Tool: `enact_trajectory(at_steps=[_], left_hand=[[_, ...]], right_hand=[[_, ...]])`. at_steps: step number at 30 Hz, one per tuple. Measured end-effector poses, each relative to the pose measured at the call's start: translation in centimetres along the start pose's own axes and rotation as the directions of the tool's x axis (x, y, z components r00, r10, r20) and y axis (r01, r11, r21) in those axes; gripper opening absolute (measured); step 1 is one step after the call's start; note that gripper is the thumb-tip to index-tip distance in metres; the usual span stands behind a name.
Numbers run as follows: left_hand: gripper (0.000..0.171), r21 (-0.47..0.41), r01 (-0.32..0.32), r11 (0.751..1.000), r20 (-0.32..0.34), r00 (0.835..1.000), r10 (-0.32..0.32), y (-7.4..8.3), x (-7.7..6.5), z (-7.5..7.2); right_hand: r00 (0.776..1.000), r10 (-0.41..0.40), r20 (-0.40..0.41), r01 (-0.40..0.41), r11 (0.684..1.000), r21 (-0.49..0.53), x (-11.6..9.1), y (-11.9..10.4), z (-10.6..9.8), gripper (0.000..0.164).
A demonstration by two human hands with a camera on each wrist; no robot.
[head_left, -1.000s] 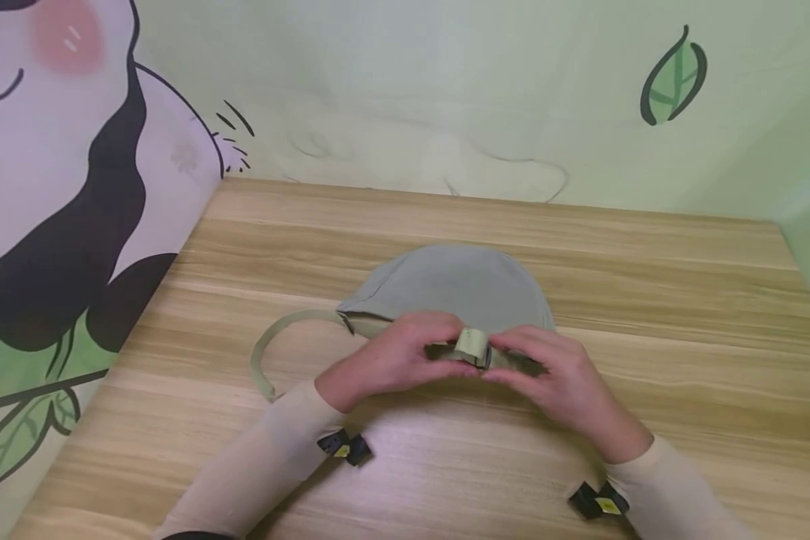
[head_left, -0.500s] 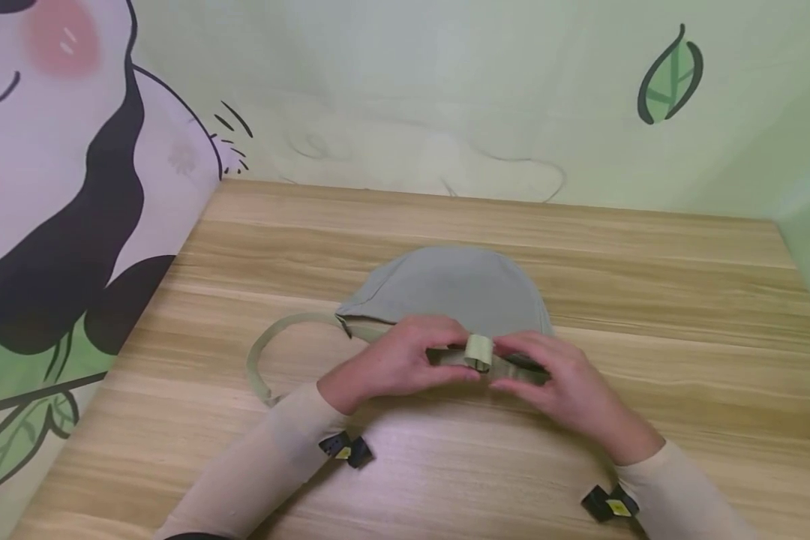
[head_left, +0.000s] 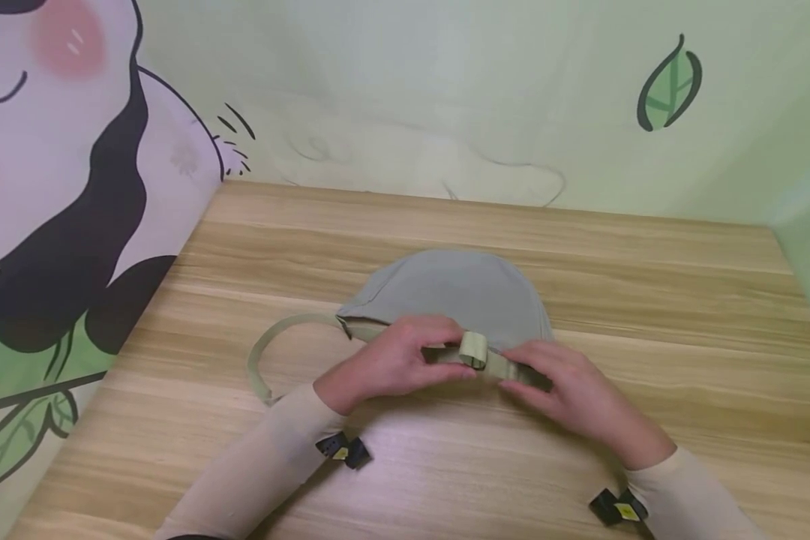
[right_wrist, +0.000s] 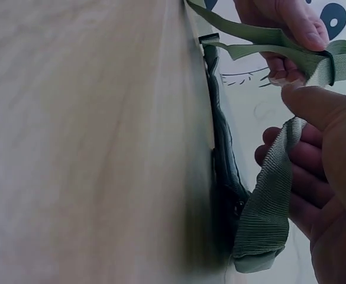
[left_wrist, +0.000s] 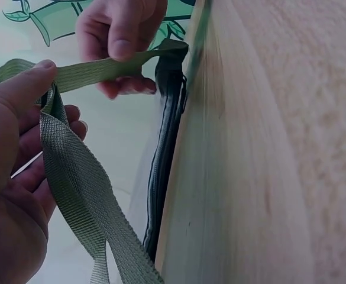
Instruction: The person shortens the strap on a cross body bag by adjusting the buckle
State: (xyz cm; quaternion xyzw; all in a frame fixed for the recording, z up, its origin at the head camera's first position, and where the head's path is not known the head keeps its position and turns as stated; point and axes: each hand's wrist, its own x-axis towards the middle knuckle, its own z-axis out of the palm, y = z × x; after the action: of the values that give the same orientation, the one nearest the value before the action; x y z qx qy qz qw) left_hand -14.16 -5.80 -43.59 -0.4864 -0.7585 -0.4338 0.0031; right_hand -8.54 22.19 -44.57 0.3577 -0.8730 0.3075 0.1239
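A grey half-moon bag (head_left: 452,292) lies on the table with its zipped edge (left_wrist: 157,171) towards me. Its green webbing strap (head_left: 277,328) curves out at the left and runs through both hands. My left hand (head_left: 398,358) pinches the strap beside a dark slider (right_wrist: 332,67), where the webbing stands up in a small loop (head_left: 473,348). Further right along it, my right hand (head_left: 574,384) pinches the strap between thumb and fingers. In the right wrist view, the strap (right_wrist: 267,198) hangs from that hand down to the bag's end.
A wood-grain table (head_left: 648,300) lies under the bag. Printed walls stand behind and at the left, with a panda (head_left: 115,150) and a leaf (head_left: 671,86). Small black devices (head_left: 344,450) sit at both wrists.
My right hand has slid rightwards along the strap, away from the slider and the left hand. The left hand has stayed nearly in place, and the bag has hardly moved.
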Motion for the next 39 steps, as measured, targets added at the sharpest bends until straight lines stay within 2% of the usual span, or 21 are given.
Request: enact_trajectory(at_steps=[6, 11, 17, 22, 31, 39], left_hand=[[0.024, -0.023, -0.017, 1.0, -0.023, 1.0, 0.017, 0.1, 0.0, -0.2], [0.021, -0.022, -0.01, 1.0, -0.034, 0.999, 0.009, 0.0, 0.1, -0.1], [0.022, 0.001, 0.016, 1.0, -0.02, 1.0, -0.016, -0.1, -0.2, 0.3], [0.024, -0.001, 0.024, 1.0, -0.016, 1.0, -0.024, -0.2, 0.0, 0.4], [0.025, 0.012, 0.0, 1.0, -0.003, 1.0, 0.0, -0.1, 0.4, 0.4], [0.026, 0.052, -0.002, 0.999, 0.025, 1.0, 0.001, -0.1, 0.4, 0.2]], right_hand=[[0.999, -0.001, -0.038, 0.002, 0.999, 0.034, 0.3, -0.2, -0.2, 0.045], [0.997, -0.023, -0.08, 0.028, 0.998, 0.055, 0.8, -0.5, -0.3, 0.032], [0.983, -0.093, -0.156, 0.11, 0.988, 0.108, 1.3, -0.9, 0.3, 0.045], [0.984, -0.061, -0.165, 0.084, 0.987, 0.138, 1.6, -1.0, 0.2, 0.046], [0.984, -0.037, -0.172, 0.064, 0.986, 0.154, 2.3, -1.5, 0.1, 0.05], [0.985, 0.001, -0.173, 0.028, 0.986, 0.161, 2.3, -1.7, 0.4, 0.049]])
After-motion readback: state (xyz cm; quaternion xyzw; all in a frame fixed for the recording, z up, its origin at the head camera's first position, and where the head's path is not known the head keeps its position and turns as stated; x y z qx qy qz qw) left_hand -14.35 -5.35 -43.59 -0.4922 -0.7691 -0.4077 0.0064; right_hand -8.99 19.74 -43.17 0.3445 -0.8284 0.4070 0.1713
